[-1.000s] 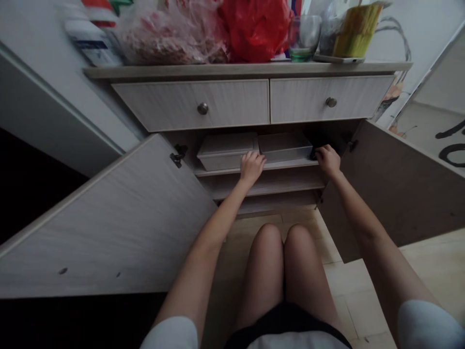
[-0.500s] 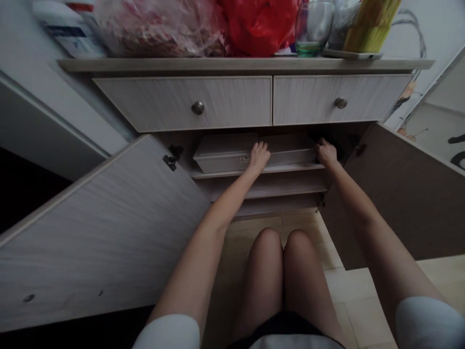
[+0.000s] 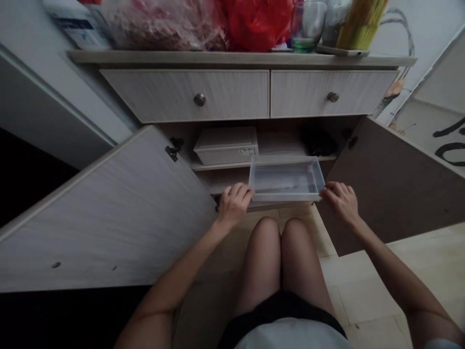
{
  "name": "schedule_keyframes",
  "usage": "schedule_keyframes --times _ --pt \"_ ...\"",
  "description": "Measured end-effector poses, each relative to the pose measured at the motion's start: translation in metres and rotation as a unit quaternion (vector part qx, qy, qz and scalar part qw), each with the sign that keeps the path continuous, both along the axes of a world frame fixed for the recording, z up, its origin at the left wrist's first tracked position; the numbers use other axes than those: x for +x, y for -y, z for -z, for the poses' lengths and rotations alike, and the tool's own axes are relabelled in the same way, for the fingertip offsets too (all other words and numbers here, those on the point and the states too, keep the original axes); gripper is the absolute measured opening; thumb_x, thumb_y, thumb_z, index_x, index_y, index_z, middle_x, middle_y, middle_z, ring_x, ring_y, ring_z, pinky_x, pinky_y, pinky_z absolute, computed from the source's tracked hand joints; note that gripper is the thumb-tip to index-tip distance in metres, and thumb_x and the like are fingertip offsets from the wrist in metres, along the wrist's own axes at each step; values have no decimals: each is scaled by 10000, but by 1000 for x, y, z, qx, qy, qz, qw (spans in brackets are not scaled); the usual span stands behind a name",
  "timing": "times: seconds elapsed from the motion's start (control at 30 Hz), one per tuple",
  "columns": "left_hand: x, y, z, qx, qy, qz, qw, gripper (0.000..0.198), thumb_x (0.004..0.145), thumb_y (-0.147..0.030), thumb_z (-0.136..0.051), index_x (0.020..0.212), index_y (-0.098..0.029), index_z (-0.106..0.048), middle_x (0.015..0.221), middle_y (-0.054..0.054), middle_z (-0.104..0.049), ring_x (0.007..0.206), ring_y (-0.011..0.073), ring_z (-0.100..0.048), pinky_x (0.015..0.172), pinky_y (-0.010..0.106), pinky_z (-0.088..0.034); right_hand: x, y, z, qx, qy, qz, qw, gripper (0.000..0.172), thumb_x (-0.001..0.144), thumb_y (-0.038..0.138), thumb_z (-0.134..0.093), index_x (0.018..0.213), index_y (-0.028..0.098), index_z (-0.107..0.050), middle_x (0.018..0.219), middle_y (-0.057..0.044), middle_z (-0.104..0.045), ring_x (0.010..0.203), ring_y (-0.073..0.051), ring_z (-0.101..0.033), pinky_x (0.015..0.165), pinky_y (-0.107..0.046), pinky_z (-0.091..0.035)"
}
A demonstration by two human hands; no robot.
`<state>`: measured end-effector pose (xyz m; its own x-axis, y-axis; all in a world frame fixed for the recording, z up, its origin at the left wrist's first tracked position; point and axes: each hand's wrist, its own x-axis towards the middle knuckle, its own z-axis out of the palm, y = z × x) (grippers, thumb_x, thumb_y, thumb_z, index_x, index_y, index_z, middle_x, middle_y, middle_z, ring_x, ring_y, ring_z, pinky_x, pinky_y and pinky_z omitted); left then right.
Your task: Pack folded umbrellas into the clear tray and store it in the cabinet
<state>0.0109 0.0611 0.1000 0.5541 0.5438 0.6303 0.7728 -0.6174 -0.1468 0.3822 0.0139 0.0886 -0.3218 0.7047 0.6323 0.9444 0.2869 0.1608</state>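
Out in front of the open cabinet I hold a shallow translucent plastic bin (image 3: 286,178), open at the top, with nothing visible inside. My left hand (image 3: 235,203) grips its near left corner, fingers bent over the edge. At the opposite corner, my right hand (image 3: 340,201) pinches the bin's right side between thumb and fingers. Behind it on the upper shelf sits a white storage box (image 3: 227,148) with a small label on its front. A dark object (image 3: 318,141), too dim to name, lies at the shelf's right end.
The left cabinet door (image 3: 119,218) and right cabinet door (image 3: 395,189) stand swung outward on either side. Two drawers with knobs (image 3: 199,99) are closed above. On top are a red plastic bag (image 3: 256,24), a clear bag (image 3: 163,26), a glass (image 3: 308,26) and a white bottle (image 3: 78,29).
The bin has come off the upper shelf toward me, and both hands moved nearer and lower with it. The dark object on the right is now more exposed.
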Motion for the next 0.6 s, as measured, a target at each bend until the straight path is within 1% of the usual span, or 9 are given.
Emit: schedule_keyframes --times 0.07,0.13,0.2,0.27,0.37,0.47,0.53,0.6 --pt "-10 31 15 8 -1 -2 1000 235 983 -168 -512 969 -217 -742 974 85 -738 995 241 -614 849 396 -360 -9 25 13 -17 -4 -14 1000 155 982 232 -581 927 244 -726 1051 -71 -677 911 -208 -515 783 -334 -304" --pt "-18 57 29 1 6 -6 1000 226 978 -159 -522 968 -217 -741 961 77 -742 994 234 -619 851 387 -353 -17 43 26 -35 -10 -24 999 147 976 218 -592 919 245 -724 1060 -67 -683 909 -204 -519 782 -331 -301" --pt "-24 76 41 -12 16 -16 1000 213 973 -162 -535 959 -213 -741 958 76 -743 996 234 -621 857 383 -351 -22 56 39 -47 -15 -33 998 143 972 207 -598 907 242 -721 1065 -63 -687 904 -199 -523 782 -326 -303" --pt "-27 90 53 -24 26 -26 999 205 967 -157 -543 943 -210 -739 954 76 -744 991 235 -623 861 382 -349 -27 64 48 -54 -16 -45 997 147 972 197 -598 899 237 -720 1050 -61 -691 896 -194 -526 782 -320 -309" --pt "-30 104 68 -47 47 -37 997 215 963 -142 -541 941 -221 -740 944 70 -743 973 233 -627 860 382 -350 -31 73 56 -58 -16 -59 996 159 975 175 -592 903 233 -721 1034 -59 -695 897 -192 -533 780 -316 -316" --pt "-33 111 78 -83 81 -47 992 213 968 -171 -543 944 -235 -745 941 71 -739 967 237 -628 857 386 -361 -34 78 56 -59 -12 -63 996 155 973 166 -597 906 225 -723 1035 -63 -697 901 -193 -541 773 -316 -319" --pt "-36 112 84 -114 120 -52 985 217 975 -215 -538 934 -245 -749 950 80 -729 986 247 -625 874 398 -378 -34 79 55 -62 -8 -67 996 157 976 166 -594 902 219 -722 1055 -69 -698 911 -194 -551 771 -316 -322" --pt "-38 111 91 -153 178 -52 971 205 968 -308 -558 919 -251 -749 985 91 -711 1017 261 -622 908 419 -405 -34 78 55 -68 -9 -68 995 170 983 170 -586 894 218 -723 1079 -73 -697 920 -194 -563 770 -315 -327"
